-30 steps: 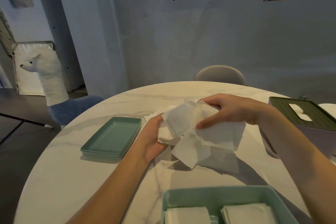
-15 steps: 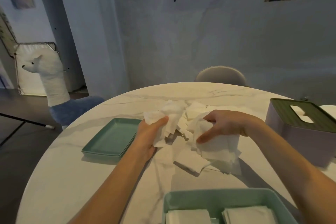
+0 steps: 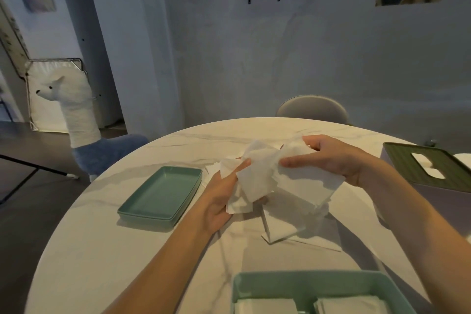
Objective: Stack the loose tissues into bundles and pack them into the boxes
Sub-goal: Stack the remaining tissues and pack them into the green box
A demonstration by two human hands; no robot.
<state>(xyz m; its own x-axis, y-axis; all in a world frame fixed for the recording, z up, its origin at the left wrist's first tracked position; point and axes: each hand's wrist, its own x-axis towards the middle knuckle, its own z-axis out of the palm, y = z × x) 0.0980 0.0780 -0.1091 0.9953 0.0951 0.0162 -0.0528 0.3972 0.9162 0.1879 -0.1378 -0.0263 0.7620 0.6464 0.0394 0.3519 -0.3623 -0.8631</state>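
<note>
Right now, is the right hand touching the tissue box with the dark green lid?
Apart. In the head view the right hand grips the loose tissues over the table, and bare marble shows between its wrist and the tissue box.

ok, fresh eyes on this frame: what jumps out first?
The crumpled wad of white tissues held up over the middle of the marble table, gripped by the left hand and the right hand. Next, the green box at the near edge with two neat tissue stacks inside, and the empty green tray to the left.
</note>
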